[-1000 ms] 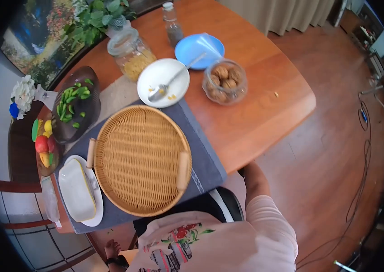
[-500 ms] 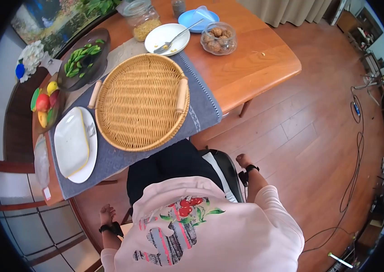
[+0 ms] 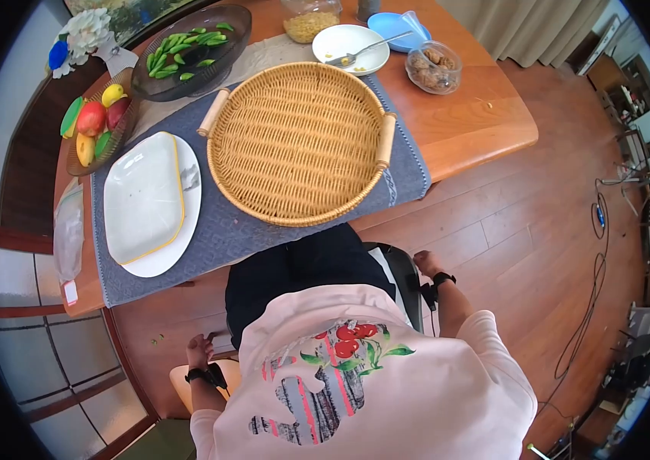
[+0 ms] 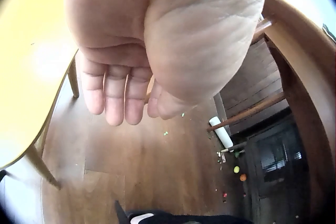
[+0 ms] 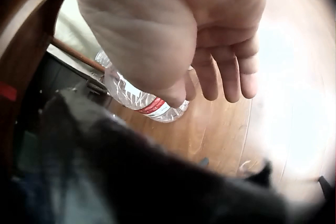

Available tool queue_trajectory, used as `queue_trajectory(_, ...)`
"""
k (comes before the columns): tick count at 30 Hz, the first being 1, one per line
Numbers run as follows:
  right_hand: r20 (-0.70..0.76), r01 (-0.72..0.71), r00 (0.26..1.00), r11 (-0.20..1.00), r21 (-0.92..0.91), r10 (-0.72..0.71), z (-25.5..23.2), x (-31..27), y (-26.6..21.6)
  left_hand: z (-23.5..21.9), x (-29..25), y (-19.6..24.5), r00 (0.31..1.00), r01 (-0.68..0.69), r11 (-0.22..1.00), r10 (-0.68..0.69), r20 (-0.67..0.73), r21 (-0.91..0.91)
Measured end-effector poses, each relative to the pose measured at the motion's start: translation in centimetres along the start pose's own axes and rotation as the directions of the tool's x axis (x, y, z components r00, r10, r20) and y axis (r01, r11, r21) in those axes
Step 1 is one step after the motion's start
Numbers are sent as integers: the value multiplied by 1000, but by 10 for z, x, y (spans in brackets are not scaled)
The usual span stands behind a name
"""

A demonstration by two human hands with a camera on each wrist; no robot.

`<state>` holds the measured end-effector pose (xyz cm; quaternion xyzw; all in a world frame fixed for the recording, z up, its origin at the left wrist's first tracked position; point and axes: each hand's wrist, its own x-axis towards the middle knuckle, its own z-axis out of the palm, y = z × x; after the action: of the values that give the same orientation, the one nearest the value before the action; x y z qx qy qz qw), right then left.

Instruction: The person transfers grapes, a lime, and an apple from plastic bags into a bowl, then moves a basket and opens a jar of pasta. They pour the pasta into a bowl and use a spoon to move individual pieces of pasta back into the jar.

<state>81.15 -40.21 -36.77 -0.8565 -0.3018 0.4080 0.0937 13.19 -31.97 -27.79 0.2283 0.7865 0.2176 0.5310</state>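
Both hands hang beside the seated body, below the table's level. The left hand (image 3: 200, 350) is at the lower left; its wrist view shows the palm (image 4: 184, 40) with relaxed fingers holding nothing. On the other side, the right hand (image 3: 427, 263) hangs by the dark chair, its fingers (image 5: 228, 77) loose and empty in the right wrist view. Nearest on the table is a round wicker tray (image 3: 298, 146) with two wooden handles, lying bare on a blue-grey cloth (image 3: 244, 234). Left of it a white rectangular dish (image 3: 143, 199) rests on a white oval plate (image 3: 190, 218).
Behind stand a dark bowl of green peppers (image 3: 187, 50), a fruit basket (image 3: 127, 115), a white plate with a fork (image 3: 375, 59), a blue plate (image 3: 400, 38), a walnut jar (image 3: 434, 67) and a jar of yellow pieces (image 3: 311, 27). A plastic bottle (image 5: 136, 95) lies low near the right hand.
The head view has shifted, so the table sits higher in it and more of the body shows. The right hand, mostly hidden at the table's edge a second ago, now hangs in sight.
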Motion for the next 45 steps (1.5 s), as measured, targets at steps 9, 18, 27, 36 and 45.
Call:
queue_trajectory(9,-14,45,999,992,-121,-47,-1,2,-17,-7,21,-44,992,95,990,-86,90,-106)
queue_trajectory(18,-33,14,999,968,-251,-23,-13,-9,-41,-4,25,-52,992,108,980,-94,90,-167)
queue_trajectory(27,-56,-3,998,983,-183,-8,-3,-3,-30,-16,45,-50,973,105,970,-55,225,-219)
queue_trajectory(36,-65,-22,998,994,-103,15,4,1,-27,-5,16,-24,995,65,983,-50,84,-174)
queue_trajectory(45,-34,57,998,992,-114,-61,2,1,-28,1,22,-12,1000,-14,996,13,-16,-83)
